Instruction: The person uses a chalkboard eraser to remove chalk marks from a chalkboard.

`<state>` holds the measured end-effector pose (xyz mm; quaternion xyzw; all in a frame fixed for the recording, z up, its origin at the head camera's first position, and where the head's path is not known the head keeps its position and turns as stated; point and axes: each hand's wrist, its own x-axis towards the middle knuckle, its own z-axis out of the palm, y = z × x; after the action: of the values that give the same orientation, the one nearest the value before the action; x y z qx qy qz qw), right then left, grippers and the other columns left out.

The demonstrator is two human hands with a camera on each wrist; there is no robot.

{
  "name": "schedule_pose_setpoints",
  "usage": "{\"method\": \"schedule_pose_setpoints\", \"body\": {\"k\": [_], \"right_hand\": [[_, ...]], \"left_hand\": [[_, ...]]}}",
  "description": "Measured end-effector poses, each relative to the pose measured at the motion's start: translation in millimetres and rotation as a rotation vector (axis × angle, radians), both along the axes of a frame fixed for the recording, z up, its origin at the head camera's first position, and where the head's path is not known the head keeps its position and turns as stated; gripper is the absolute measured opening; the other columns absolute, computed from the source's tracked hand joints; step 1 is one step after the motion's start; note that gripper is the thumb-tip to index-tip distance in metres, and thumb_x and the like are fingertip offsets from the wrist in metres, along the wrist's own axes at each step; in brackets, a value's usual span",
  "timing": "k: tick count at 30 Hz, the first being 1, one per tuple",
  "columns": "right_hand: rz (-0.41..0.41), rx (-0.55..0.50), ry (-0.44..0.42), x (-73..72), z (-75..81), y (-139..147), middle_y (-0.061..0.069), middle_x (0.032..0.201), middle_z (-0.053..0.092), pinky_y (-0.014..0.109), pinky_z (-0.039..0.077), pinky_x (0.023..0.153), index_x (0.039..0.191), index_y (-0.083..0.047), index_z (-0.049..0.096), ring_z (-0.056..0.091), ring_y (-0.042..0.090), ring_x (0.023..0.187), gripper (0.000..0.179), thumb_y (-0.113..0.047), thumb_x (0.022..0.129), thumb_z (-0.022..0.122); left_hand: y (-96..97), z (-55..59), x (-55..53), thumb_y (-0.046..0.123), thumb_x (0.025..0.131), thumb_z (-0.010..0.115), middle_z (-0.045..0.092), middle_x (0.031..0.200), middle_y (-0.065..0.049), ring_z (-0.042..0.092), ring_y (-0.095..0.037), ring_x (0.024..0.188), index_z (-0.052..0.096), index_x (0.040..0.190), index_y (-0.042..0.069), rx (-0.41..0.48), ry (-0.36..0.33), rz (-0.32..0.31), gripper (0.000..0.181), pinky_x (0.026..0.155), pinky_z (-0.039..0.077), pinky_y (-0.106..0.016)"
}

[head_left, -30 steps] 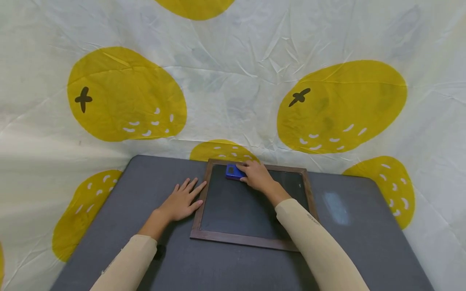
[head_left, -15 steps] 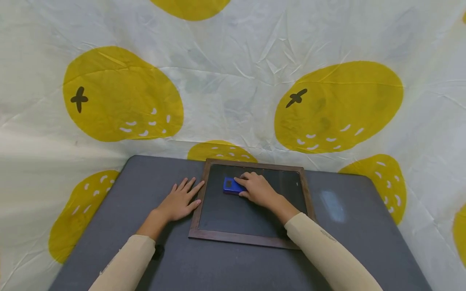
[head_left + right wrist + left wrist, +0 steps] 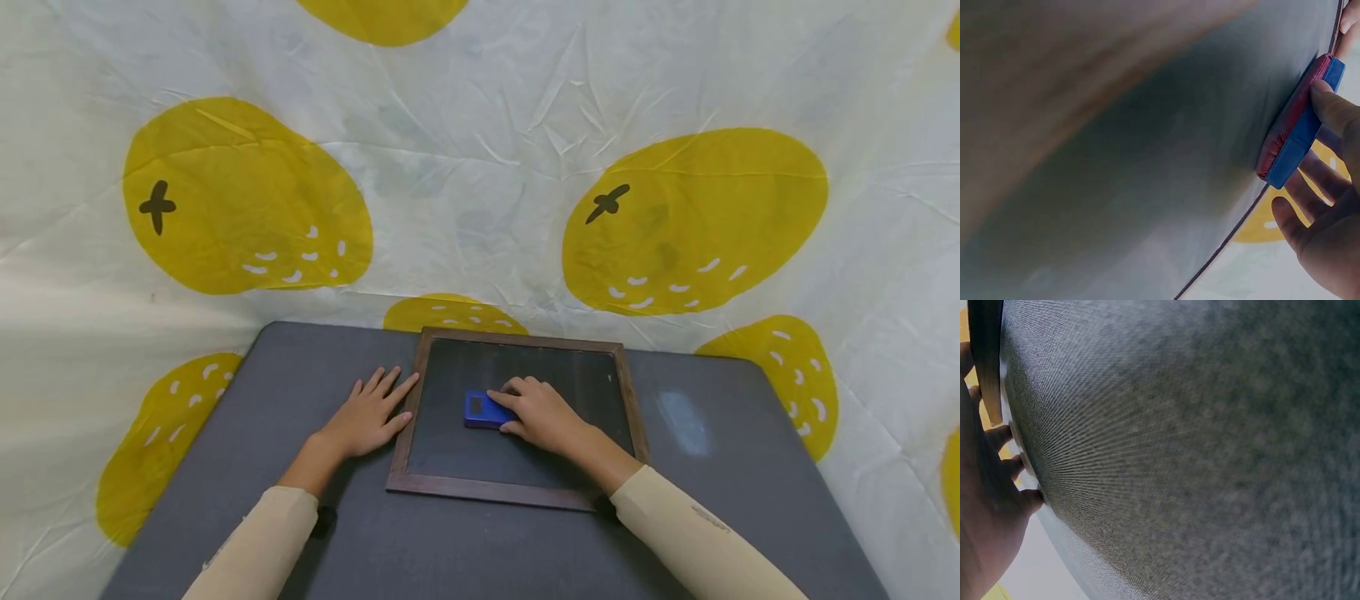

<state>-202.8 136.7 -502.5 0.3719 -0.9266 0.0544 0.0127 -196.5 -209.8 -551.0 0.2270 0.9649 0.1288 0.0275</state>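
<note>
A blackboard [image 3: 450,454] in a brown wooden frame lies on the dark grey table. My right hand [image 3: 546,417] grips a blue board eraser [image 3: 480,408] near the middle of the board. In the right wrist view the eraser [image 3: 1300,122] has a blue back and a red pad facing the board, with the thumb along its side. My left hand [image 3: 366,418] lies with spread fingers on the table, its fingertips and thumb touching the left side of the frame. The left wrist view shows this hand [image 3: 991,487] beside the wooden edge [image 3: 986,369].
The grey table [image 3: 480,550] has rounded back corners. A pale chalky smudge [image 3: 684,423] marks it right of the board. Behind hangs a white cloth [image 3: 465,208] with yellow fruit prints, close to the table's back edge.
My right hand has drawn the eraser from the board's top edge down toward its middle, slightly rightward at the end. The left hand has stayed at the frame.
</note>
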Motion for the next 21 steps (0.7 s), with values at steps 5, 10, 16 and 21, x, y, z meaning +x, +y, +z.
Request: {"method": "schedule_pose_setpoints", "body": {"k": [5, 10, 16, 21], "right_hand": [[-0.030, -0.017, 0.005, 8.0, -3.1, 12, 0.013, 0.131, 0.063, 0.049, 0.053, 0.093, 0.148, -0.016, 0.060, 0.061, 0.032, 0.115, 0.061, -0.038, 0.094, 0.077], [-0.062, -0.035, 0.003, 13.7, -4.9, 32, 0.012, 0.131, 0.063, 0.052, 0.053, 0.092, 0.147, -0.015, 0.060, 0.061, 0.032, 0.115, 0.061, -0.035, 0.093, 0.078], [-0.113, -0.049, 0.000, 20.7, -9.4, 60, 0.013, 0.133, 0.063, 0.054, 0.053, 0.093, 0.147, -0.016, 0.061, 0.061, 0.034, 0.117, 0.061, -0.033, 0.092, 0.079], [-0.141, -0.078, 0.018, 27.0, -12.2, 89, 0.013, 0.130, 0.065, 0.055, 0.053, 0.091, 0.145, -0.015, 0.063, 0.062, 0.035, 0.114, 0.060, -0.028, 0.089, 0.082]], "left_hand": [[-2.3, -2.9, -1.7, 0.051, 0.108, 0.045, 0.023, 0.170, -0.020, 0.017, -0.049, 0.156, 0.023, 0.167, 0.023, 0.005, 0.008, -0.011, 0.068, 0.118, 0.018, -0.076], [-3.7, -4.5, -2.4, 0.052, 0.108, 0.044, 0.023, 0.170, -0.020, 0.017, -0.049, 0.157, 0.022, 0.167, 0.024, 0.004, 0.015, -0.007, 0.069, 0.118, 0.018, -0.076], [-2.9, -2.9, -1.1, 0.050, 0.108, 0.046, 0.023, 0.170, -0.020, 0.017, -0.049, 0.156, 0.024, 0.167, 0.023, 0.010, 0.019, -0.010, 0.068, 0.118, 0.017, -0.076], [-1.6, -3.2, -1.1, 0.050, 0.108, 0.046, 0.023, 0.170, -0.021, 0.017, -0.050, 0.156, 0.025, 0.166, 0.022, 0.013, 0.015, -0.017, 0.068, 0.117, 0.017, -0.077]]}}
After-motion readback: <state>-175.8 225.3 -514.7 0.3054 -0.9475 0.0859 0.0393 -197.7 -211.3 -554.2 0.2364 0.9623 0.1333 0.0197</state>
